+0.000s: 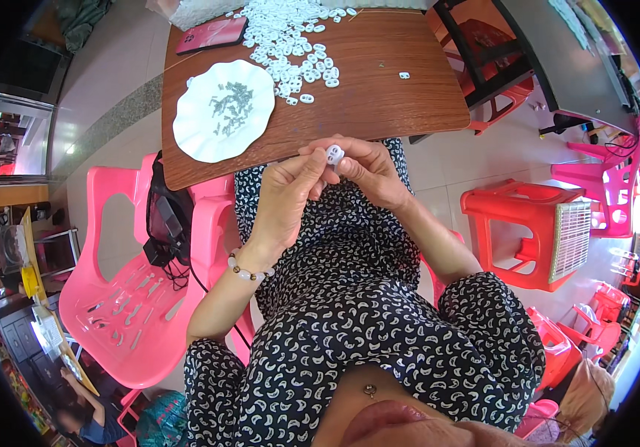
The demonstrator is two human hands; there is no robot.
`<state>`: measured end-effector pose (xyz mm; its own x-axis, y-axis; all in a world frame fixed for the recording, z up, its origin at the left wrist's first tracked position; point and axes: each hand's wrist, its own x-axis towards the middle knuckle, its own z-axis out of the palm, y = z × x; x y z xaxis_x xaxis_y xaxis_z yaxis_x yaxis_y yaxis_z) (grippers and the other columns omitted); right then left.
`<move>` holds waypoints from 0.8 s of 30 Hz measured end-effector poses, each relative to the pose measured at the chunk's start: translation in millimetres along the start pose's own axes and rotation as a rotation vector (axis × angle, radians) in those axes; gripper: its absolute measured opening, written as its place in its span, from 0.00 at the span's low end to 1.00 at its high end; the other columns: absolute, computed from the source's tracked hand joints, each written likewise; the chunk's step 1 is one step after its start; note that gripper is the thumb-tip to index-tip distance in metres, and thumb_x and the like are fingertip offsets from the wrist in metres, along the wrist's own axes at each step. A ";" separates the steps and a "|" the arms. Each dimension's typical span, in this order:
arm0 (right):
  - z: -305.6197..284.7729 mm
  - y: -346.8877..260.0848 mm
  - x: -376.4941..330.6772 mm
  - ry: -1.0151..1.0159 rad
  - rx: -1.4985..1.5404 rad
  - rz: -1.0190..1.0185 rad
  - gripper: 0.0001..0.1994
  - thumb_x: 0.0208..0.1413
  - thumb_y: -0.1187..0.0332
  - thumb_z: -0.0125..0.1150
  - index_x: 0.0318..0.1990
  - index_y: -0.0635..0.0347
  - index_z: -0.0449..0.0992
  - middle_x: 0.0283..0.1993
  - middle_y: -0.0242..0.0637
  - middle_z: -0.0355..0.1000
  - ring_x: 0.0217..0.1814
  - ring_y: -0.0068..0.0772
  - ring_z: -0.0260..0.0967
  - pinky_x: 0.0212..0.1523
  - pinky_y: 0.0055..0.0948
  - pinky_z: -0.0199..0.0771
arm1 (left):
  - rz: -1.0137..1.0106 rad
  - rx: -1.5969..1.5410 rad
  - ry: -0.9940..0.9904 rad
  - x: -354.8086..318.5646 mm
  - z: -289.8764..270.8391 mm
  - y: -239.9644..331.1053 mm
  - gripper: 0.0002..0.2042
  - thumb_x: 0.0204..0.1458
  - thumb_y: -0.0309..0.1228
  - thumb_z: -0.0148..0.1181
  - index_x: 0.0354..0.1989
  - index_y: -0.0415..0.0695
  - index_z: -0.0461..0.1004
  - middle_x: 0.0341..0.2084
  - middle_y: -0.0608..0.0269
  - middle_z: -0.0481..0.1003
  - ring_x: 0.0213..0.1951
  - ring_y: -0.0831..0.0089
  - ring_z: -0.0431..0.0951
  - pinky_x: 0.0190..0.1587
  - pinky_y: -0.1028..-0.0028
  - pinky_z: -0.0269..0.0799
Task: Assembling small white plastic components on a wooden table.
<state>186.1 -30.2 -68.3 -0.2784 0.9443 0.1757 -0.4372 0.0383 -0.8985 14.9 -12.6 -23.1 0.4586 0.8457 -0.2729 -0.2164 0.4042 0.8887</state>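
White part (335, 154) pinched between both hands, just off the near edge of the table (394, 82), above the lap. Left hand (286, 195) raised with the wrist bent, fingers curled and closed on the part from the left, thumb tip pressed beside it; beaded bracelet (249, 271) around the wrist. Right hand (368, 171) coming in from the right, fingers folded, fingertips shut on the same part from its far side. Both forearms rising from the lower edge and meeting at the middle.

Small, white, rounded, with two dark holes facing up; finer detail too small to tell.

On the table beyond the hands: heap (294, 37) of like white parts spread across the far side, one stray part (404, 75) lying apart to the right. White plate (200, 134) at the left with small grey metal bits (232, 108) in its middle. Red phone (212, 35) at the far left corner. Pink chair (130, 298) beside the left arm, holding a black charger (165, 223) with its cord.
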 end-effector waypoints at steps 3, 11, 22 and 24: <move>1.9 1.2 2.1 0.020 -0.003 -0.037 0.17 0.64 0.64 0.52 0.55 0.64 0.72 0.47 0.33 0.73 0.39 0.16 0.66 0.38 0.18 0.66 | -0.014 0.021 -0.023 -0.3 -4.8 -1.3 0.16 0.60 0.41 0.55 0.34 0.39 0.80 0.24 0.67 0.77 0.23 0.87 0.65 0.27 0.85 0.61; -16.1 -34.5 31.7 0.382 -0.289 -0.064 0.18 0.62 0.62 0.54 0.53 0.64 0.73 0.47 0.36 0.76 0.33 0.14 0.63 0.36 0.17 0.67 | -0.183 0.113 -0.072 -6.7 -31.2 12.5 0.18 0.60 0.43 0.54 0.44 0.40 0.78 0.31 0.66 0.79 0.23 0.89 0.65 0.28 0.87 0.61; -102.3 -165.8 210.2 0.618 -1.240 -0.323 0.13 0.49 0.63 0.59 0.34 0.66 0.79 0.31 0.54 0.76 0.39 0.50 0.76 0.41 0.42 0.74 | -0.200 -0.057 0.008 -16.0 -80.2 -7.9 0.16 0.60 0.39 0.55 0.43 0.38 0.77 0.30 0.68 0.79 0.23 0.90 0.67 0.27 0.88 0.63; -151.8 -164.0 247.4 0.720 -1.502 -0.297 0.13 0.49 0.64 0.59 0.34 0.66 0.79 0.31 0.54 0.75 0.39 0.52 0.76 0.41 0.43 0.74 | -0.203 -0.062 0.018 -16.0 -78.8 -6.7 0.15 0.60 0.38 0.55 0.43 0.37 0.77 0.29 0.66 0.79 0.22 0.89 0.67 0.26 0.88 0.63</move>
<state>318.7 246.7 61.5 0.2608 0.7785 0.5710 0.8586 0.0834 -0.5058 -59.0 -1.4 -53.7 0.4826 0.7508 -0.4509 -0.1746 0.5870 0.7905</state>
